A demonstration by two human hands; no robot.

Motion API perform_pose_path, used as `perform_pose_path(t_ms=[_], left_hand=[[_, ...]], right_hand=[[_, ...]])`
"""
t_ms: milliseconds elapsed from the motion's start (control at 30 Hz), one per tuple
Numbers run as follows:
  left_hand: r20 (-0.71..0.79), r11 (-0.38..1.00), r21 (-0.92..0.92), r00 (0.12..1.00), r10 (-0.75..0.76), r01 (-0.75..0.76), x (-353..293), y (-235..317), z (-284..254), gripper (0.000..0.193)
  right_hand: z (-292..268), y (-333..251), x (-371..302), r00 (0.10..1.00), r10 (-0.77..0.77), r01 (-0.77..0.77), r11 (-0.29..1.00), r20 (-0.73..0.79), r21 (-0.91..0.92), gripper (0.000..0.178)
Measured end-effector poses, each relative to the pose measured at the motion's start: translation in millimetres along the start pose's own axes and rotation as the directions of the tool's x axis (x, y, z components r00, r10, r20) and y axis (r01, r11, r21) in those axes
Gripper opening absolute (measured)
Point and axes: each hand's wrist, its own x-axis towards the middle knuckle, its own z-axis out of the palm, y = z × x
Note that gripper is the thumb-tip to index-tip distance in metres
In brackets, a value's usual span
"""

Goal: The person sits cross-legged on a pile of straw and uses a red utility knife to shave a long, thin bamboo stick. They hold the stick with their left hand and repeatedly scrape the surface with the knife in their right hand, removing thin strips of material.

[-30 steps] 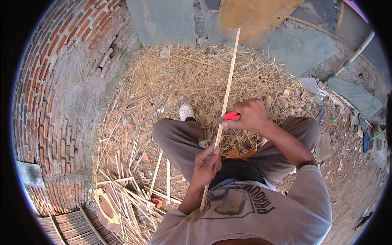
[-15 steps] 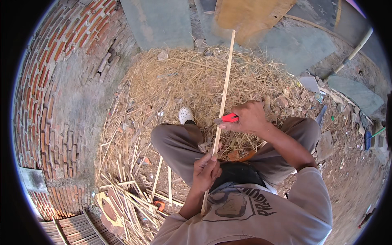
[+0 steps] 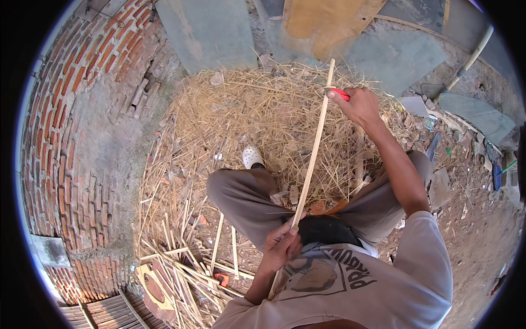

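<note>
A long pale bamboo strip (image 3: 312,164) slants up and away from my lap, its near end against my shirt. My left hand (image 3: 282,244) is closed round its lower part, close to my belly. Farther out, my right hand (image 3: 360,105) grips a red-handled utility knife (image 3: 341,94). The blade lies against the strip a little below its far tip, with my thumb beside the strip. A thin curl seems to show at the blade. A dark pad (image 3: 329,233) lies across my lap under the strip.
Shavings (image 3: 246,109) cover the ground ahead, around my white clog (image 3: 251,157). Many cut strips (image 3: 189,279) lie piled at lower left, beside an orange tool (image 3: 222,279). A brick wall (image 3: 71,164) rises on the left. Grey sheets (image 3: 208,33) lie at the far side.
My right hand has slid the knife away from me along the strip toward its far end. The strip's far end has shifted right and nearer. My left hand still holds the lower part.
</note>
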Motion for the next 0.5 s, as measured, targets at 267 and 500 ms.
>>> perform_pose_path(t_ms=[267, 500], left_hand=[[-0.074, 0.993, -0.038, 0.991, 0.113, -0.116, 18, 17, 3, 0.043], [-0.113, 0.996, -0.008, 0.989, 0.092, -0.093, 32, 26, 19, 0.044]], right_hand=[[16, -67, -94, 0.806, -0.586, 0.590, 0.786, -0.083, 0.187, 0.069], [23, -53, -67, 0.890, -0.428, 0.447, 0.887, -0.154, 0.115, 0.068]])
